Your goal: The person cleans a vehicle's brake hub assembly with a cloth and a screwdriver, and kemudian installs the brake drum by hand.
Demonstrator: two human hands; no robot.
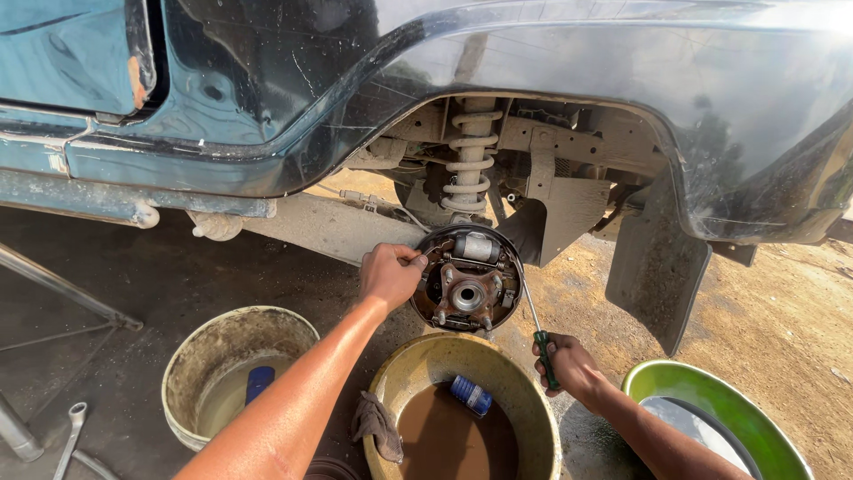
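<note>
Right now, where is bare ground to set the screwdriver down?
Bare dirt lies right of the black mud flap, above the green basin. Under the brake hub it is crowded: yellow basin, white bucket.

Two containers are in view; no signs or screens appear.

1. Blue can: a small cylindrical package lying on its side in the brown liquid of the yellow basin, near centre. Body blue, with a pale band or label around it; print not legible.

2. Blue container: a dark blue, oblong package standing tilted inside the dirty white bucket, near left. Lower part is submerged in murky water. No label can be made out.
</note>
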